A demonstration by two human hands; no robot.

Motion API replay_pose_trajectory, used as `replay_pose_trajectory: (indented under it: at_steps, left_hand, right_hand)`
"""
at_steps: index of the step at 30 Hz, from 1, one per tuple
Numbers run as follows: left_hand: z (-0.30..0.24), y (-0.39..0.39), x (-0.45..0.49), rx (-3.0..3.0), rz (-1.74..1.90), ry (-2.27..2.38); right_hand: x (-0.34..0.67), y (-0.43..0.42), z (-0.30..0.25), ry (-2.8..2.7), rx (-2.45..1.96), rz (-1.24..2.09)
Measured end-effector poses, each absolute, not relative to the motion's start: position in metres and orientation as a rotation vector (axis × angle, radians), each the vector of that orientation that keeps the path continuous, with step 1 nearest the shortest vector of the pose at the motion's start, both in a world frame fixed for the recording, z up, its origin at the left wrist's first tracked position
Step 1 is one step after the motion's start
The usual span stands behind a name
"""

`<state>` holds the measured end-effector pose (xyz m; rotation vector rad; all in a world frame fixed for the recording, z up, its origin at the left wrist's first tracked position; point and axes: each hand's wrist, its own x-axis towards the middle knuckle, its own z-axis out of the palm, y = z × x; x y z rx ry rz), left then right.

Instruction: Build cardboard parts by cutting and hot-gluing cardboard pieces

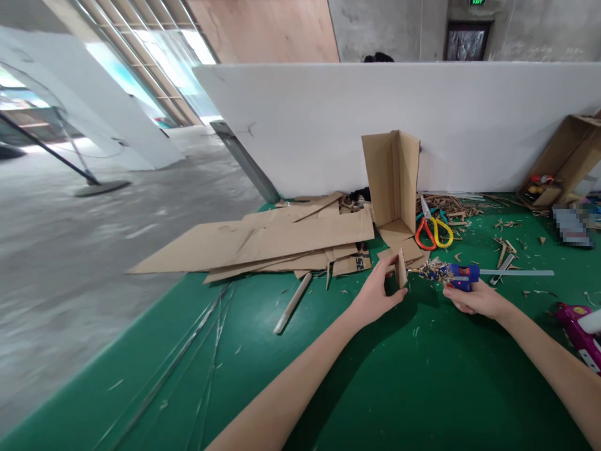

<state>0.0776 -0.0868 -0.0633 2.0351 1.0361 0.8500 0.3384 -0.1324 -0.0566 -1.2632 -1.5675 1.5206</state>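
Observation:
My left hand [378, 291] pinches a small piece of cardboard [400, 269], held on edge above the green table. In my right hand [474, 299] is a blue hot glue gun [462, 277], its nozzle pointing left at the cardboard and touching or nearly touching it. Brown scraps cling around the front of the gun. A translucent glue stick [521, 272] sticks out of its back. Just beyond my hands lie scissors [434, 232] with one red and one yellow handle. A folded cardboard form [392, 181] stands upright behind the left hand.
Flat cardboard sheets [282, 241] are stacked at the left, overhanging the table edge. A narrow strip [292, 304] lies before them. A purple glue gun [580, 332] rests at right, and a cardboard box [558, 163] leans at back right. A white partition [319, 125] borders the table [328, 401].

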Motion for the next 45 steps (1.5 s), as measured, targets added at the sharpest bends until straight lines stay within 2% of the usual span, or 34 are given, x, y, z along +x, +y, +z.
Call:
replay_pose_trajectory:
  at_steps: [45]
  left_hand:
    - [-0.0660, -0.0858, 0.0764, 2.080, 0.818, 1.032]
  right_hand:
    - [0.3377, -0.1326, -0.0519, -1.630, -1.296, 1.485]
